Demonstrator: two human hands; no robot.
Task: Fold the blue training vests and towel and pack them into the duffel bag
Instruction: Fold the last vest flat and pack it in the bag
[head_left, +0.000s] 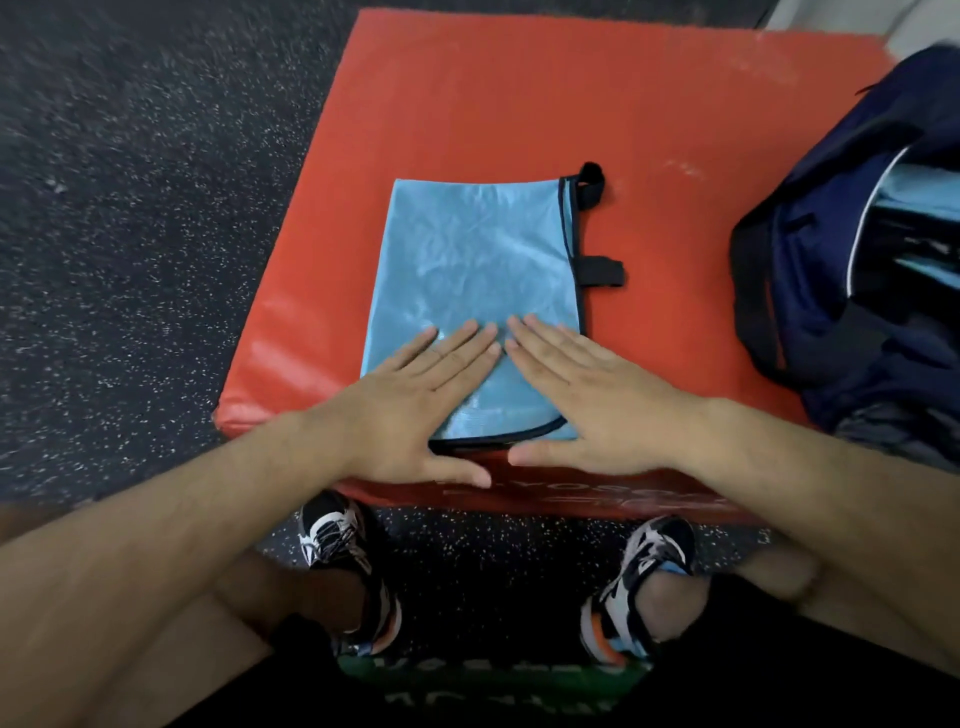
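One blue vest (467, 260) lies on the red padded box (519, 104), already folded to a neat rectangle w/ its black-trimmed edge on the right & two black straps (600, 271) sticking out from there onto the red surface. Both hands are on its near part: the left hand (415, 400) & the right hand (587, 395) are spread flat, palms down, fingers straight & angled inward so the fingertips almost meet in the middle of the cloth. They press it and pinch nothing. I judge this as the smoothing step, i.e. the fold of this vest is made & the person flattens it. The navy duffel bag (841, 322) is at the right edge of the box, apart from the vest, w/ its mouth open; if it rests on the box or just beside it, I cannot tell. Inside it some light-blue cloth (930, 197) shows, prob. pieces packed already, but how many is not clear, the view there is blurred. No towel is visible on the box, so it is either in the bag or out of view. The task seems rather far along: some cloth is in, this vest is folded but not yet packed. Left to do, as far as shown: bring this vest into the bag, & the towel if it is not inside.
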